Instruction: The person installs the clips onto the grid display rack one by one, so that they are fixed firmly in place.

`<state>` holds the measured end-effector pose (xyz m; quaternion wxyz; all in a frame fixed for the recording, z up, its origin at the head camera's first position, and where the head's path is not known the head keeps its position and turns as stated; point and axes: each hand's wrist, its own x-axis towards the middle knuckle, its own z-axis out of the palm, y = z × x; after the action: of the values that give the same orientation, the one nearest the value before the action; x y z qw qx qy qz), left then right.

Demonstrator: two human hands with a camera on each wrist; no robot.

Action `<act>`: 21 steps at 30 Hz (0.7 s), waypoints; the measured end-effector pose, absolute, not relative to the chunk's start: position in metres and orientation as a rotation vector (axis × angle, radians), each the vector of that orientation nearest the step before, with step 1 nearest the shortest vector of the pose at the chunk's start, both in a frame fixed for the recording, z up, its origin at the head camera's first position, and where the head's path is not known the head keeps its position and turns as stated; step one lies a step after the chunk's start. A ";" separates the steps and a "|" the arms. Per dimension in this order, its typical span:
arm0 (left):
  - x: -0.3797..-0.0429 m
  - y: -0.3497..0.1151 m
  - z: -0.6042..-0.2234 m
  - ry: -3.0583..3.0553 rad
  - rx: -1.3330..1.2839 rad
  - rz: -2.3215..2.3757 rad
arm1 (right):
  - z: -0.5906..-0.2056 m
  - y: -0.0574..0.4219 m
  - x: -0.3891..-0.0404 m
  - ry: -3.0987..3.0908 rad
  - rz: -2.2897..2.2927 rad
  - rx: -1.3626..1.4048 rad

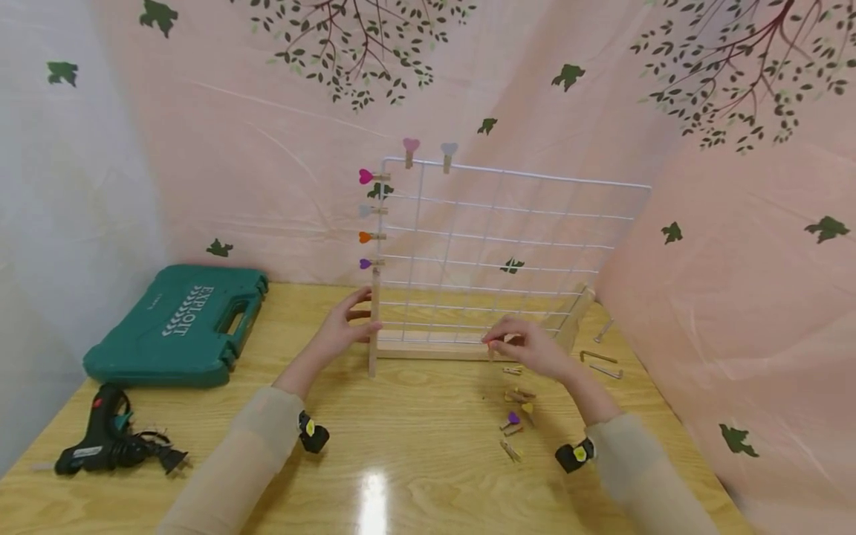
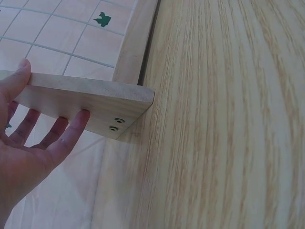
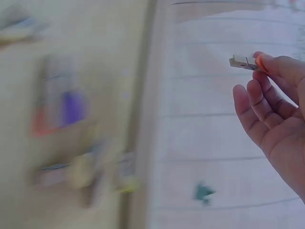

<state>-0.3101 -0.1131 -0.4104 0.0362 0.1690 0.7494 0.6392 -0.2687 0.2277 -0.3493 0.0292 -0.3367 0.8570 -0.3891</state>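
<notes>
My right hand point(image 1: 528, 348) pinches a small wooden clothespin point(image 3: 242, 61) between thumb and forefinger, its orange-red end under the fingertips. It is in front of the lower part of a white wire grid point(image 1: 495, 238) set in a wooden stand. My left hand point(image 1: 339, 327) holds the stand's left wooden side post point(image 2: 90, 95), thumb over its edge and fingertips against its outer face. Heart-topped clothespins are clipped on the grid: a pink one point(image 1: 411, 146) and a grey one point(image 1: 449, 151) on top, and several down the left edge, including an orange one point(image 1: 365, 237).
Loose clothespins point(image 1: 519, 395) lie on the table below my right hand. Hex keys point(image 1: 600, 357) and a bolt point(image 1: 604, 331) lie by the stand's right foot. At left are a green tool case point(image 1: 187, 323) and a black glue gun point(image 1: 100, 438) with its cord.
</notes>
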 end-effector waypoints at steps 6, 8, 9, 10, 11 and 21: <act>-0.322 -0.114 -0.426 2.330 0.530 1.967 | -0.286 0.217 -0.261 2.747 -1.343 -1.183; -0.321 -0.114 -0.425 2.334 0.533 1.966 | -0.268 0.214 -0.262 2.751 -1.443 -1.290; -0.321 -0.114 -0.425 2.333 0.538 1.966 | -0.260 0.212 -0.263 2.745 -1.504 -1.341; -0.321 -0.114 -0.425 2.334 0.540 1.964 | -0.252 0.210 -0.263 2.741 -1.565 -1.366; -0.321 -0.114 -0.425 2.338 0.539 1.962 | -0.243 0.208 -0.265 2.730 -1.630 -1.392; -0.320 -0.114 -0.424 2.351 0.535 1.956 | -0.177 0.186 -0.290 2.819 -2.032 -1.450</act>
<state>-0.3204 -0.1139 -0.4241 0.0185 0.1724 0.7572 0.6298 -0.2901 0.1863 -0.1774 -0.3069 -0.3664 0.7126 -0.5135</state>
